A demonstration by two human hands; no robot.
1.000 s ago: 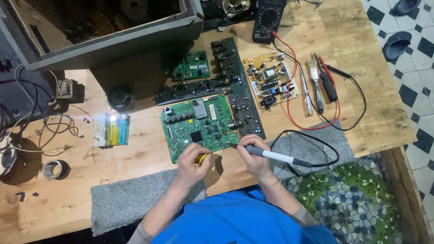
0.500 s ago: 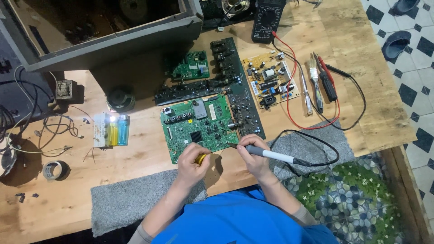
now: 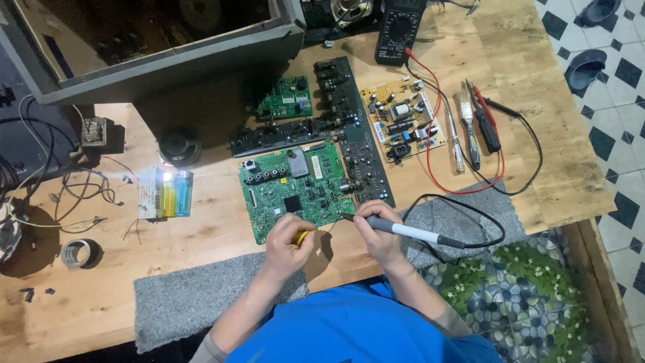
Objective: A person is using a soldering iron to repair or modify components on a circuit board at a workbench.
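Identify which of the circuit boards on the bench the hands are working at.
The large green board nearest the person; the small green board and tan board lie farther back.

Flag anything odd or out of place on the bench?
Nothing broken or spilled. Right hand holds a soldering iron to the green circuit board; left hand holds a small yellow item. Loose wires tangle at the left edge.

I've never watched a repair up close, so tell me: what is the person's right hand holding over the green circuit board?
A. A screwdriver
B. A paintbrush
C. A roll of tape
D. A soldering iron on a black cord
D: the right hand grips a soldering iron whose black cord loops away, its tip at the edge of the green circuit board.
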